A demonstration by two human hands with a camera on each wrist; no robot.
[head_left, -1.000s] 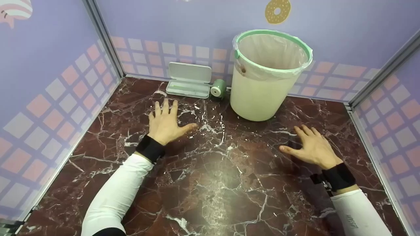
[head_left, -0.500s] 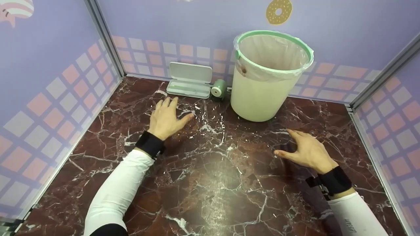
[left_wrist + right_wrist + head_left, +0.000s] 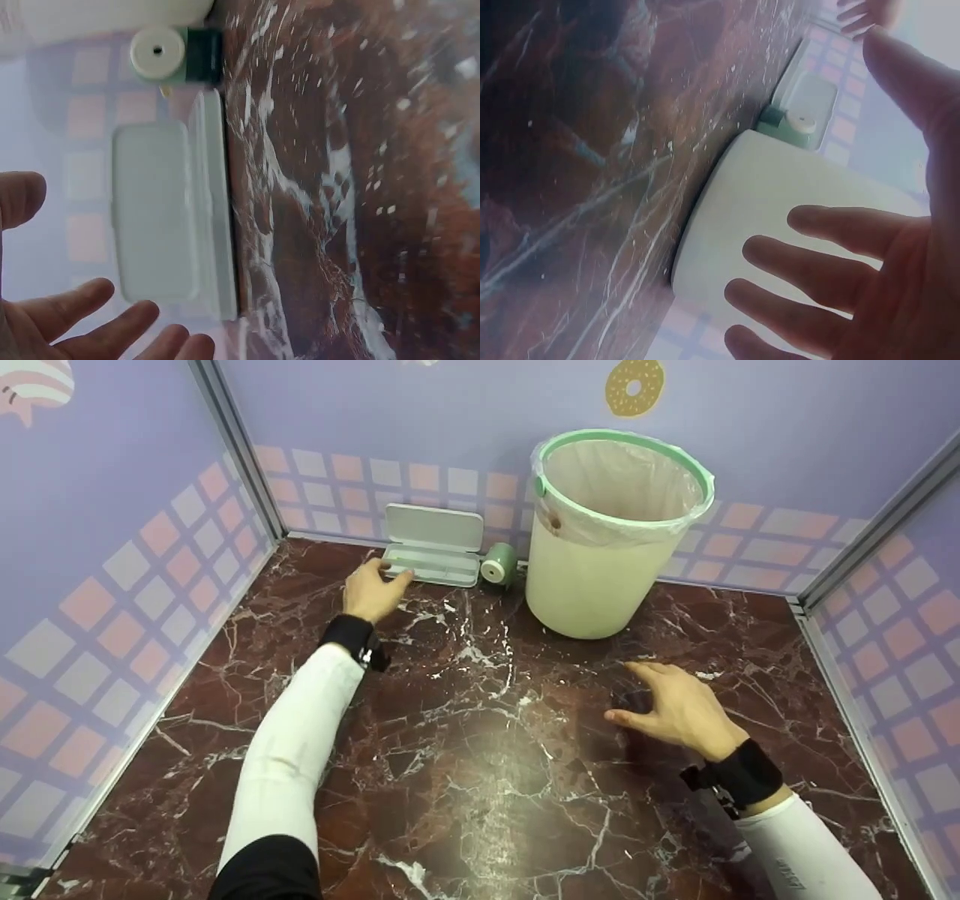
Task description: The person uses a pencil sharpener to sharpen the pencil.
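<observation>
Dark-red marbled stone-look tabletop (image 3: 480,810) spans the frame's lower middle. At upper right stands a cream round bin (image 3: 589,585) with a green rim and clear liner. Upper centre-left, a pale translucent rectangular case (image 3: 433,526) lies with its lid raised. At centre-right, the person's right hand (image 3: 686,709) is unclenched and holds nothing, thumb apart from the fingers. The left hand (image 3: 371,592), loosely spread and gripping nothing, is at the case's front-left corner; contact cannot be told. Between case and bin sits a small green cylindrical sharpener-like object (image 3: 504,561) with a white end.
</observation>
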